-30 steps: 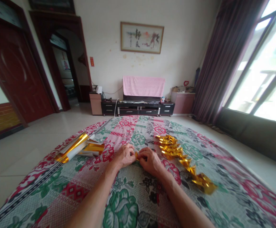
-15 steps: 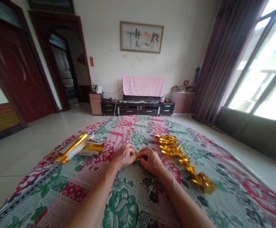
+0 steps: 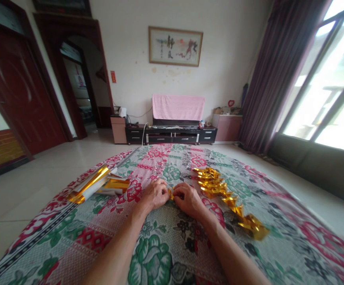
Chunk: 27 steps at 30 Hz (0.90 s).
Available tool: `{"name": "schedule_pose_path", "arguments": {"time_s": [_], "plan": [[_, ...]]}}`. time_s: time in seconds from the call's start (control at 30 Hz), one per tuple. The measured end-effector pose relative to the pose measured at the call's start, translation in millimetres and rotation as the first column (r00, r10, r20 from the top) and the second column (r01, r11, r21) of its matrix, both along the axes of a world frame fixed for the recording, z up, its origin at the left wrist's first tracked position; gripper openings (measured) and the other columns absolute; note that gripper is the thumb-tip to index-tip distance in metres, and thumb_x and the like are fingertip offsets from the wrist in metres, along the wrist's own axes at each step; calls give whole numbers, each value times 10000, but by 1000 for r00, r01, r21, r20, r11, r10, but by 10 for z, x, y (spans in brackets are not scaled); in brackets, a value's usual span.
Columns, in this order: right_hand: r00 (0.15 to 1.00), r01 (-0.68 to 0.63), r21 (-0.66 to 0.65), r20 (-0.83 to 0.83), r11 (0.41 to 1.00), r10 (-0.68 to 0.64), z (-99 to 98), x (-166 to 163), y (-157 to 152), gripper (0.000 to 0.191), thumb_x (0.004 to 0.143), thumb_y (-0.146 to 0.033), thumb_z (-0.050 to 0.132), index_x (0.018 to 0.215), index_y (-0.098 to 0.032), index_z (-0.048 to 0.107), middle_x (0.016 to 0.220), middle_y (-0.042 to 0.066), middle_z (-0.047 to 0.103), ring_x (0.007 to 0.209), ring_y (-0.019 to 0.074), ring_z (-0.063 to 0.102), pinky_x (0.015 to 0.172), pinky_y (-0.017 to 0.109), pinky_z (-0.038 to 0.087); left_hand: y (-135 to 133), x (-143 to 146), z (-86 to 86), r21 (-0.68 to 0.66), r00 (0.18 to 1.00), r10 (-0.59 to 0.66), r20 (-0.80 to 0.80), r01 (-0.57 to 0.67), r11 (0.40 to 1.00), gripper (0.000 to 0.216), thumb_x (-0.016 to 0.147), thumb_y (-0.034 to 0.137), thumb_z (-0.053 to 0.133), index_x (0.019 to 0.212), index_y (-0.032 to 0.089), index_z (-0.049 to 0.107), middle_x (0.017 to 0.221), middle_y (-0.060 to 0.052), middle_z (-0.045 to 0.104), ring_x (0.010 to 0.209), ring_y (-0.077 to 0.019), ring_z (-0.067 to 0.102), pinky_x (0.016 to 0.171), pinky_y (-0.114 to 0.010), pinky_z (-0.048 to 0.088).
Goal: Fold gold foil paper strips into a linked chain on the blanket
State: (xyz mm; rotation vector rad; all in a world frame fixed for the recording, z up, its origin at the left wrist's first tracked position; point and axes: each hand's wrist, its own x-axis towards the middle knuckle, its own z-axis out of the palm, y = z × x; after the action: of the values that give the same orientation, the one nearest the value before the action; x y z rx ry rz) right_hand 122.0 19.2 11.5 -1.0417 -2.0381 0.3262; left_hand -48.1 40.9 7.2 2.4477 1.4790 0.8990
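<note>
Between left hand (image 3: 155, 194) and right hand (image 3: 188, 200), small gold foil piece (image 3: 171, 195), both hands curled, pinching it

Beneath the fingers (image 3: 178, 191) a flowered red-green-grey fabric cover (image 3: 151, 257) is spreading; beyond them a pink oblong towel (image 3: 178, 107) is hanging; to their right a pleated purple fabric curtain (image 3: 274, 79) is hanging

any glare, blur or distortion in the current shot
Head view: window overexposed to near white, row of folded gold-foil pieces glinting; same view: nearest piece blurred; same view: dark red door slanting, likely wide-angle distortion.
</note>
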Motion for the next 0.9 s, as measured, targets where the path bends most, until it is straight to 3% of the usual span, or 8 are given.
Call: {"name": "schedule_pose_path", "arguments": {"time_s": [0.4, 0.63, 0.8, 0.9], "plan": [[997, 52, -55, 55, 997, -49, -5, -37, 46, 72, 656, -107, 587, 618, -166, 572, 653, -6, 541, 699, 123, 498, 638, 217, 385, 37, 4, -59, 44, 1000, 17, -9, -17, 999, 110, 676, 144, 550, 619, 167, 642, 949, -72, 617, 886, -178, 565, 833, -313, 455], [998, 12, -94, 56, 995, -7, 7, -6, 78, 199, 613, -14, 542, 709, -174, 613, 698, -17, 534, 678, 106, 497, 631, 204, 387, 41, -8, -52, 23, 1000, 4, 25, -5, 1000, 96, 659, 177, 580, 588, 182, 645, 936, -54, 625, 871, -171, 567, 815, -295, 461], [992, 125, -82, 36, 989, -123, -70, -85, 69, 79, 697, -116, 554, 694, -172, 609, 721, 16, 549, 727, 133, 517, 667, 233, 401, 70, -6, -100, 20, 1000, 27, 13, -28, 999, 100, 643, 153, 565, 596, 176, 650, 985, -53, 616, 909, -187, 561, 846, -337, 452], [993, 115, -84, 39, 990, -112, -110, -101, 87, 96, 703, -119, 560, 733, -186, 622, 767, 23, 561, 779, 143, 523, 718, 246, 407, 72, -10, -107, 16, 999, 27, 27, -28, 999, 94, 642, 163, 571, 597, 178, 652, 983, -49, 617, 902, -184, 562, 849, -341, 449]]}}
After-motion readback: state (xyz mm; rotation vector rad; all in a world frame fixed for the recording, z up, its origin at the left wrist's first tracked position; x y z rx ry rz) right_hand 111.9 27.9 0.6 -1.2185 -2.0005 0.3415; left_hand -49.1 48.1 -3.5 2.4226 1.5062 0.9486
